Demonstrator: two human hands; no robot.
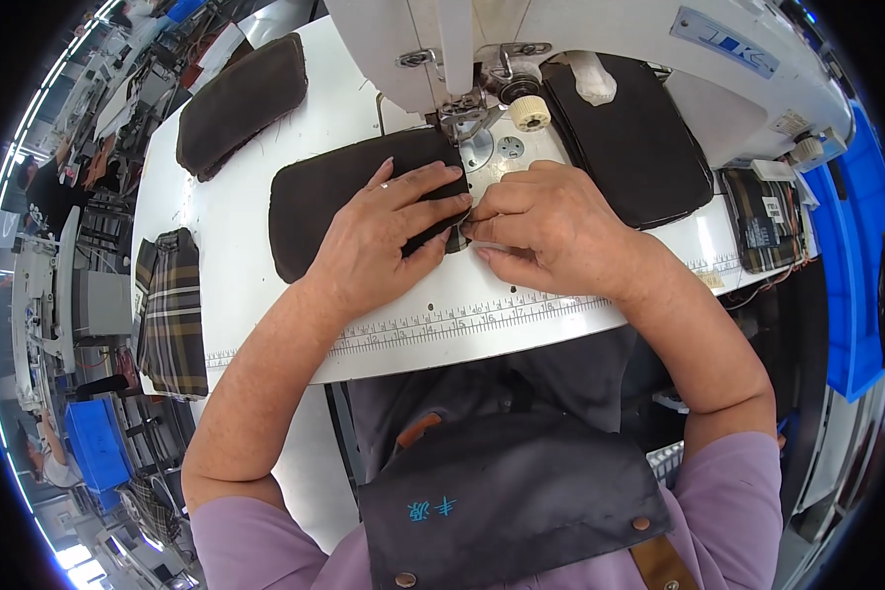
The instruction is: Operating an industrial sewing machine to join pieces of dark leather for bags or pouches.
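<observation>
A dark brown fabric panel [315, 197] with rounded corners lies flat on the white sewing table, its far right corner by the presser foot [462, 110] of the sewing machine. Across its right part my left hand [388, 226] rests palm down with the fingers stretched out, a ring on one of them. My right hand [551, 226] is closed in a pinch at the panel's right edge, touching the left fingertips. A small pale strip [482, 245] shows by the right thumb; the fingers hide most of what lies between them.
Right of the needle is a stack of dark panels [649, 147] with a white object [592, 79] on top. Another dark piece [241, 103] lies far left. Plaid fabric pieces [172, 315] hang at the left edge. A ruler [462, 324] runs along the front; blue bins [851, 275] stand right.
</observation>
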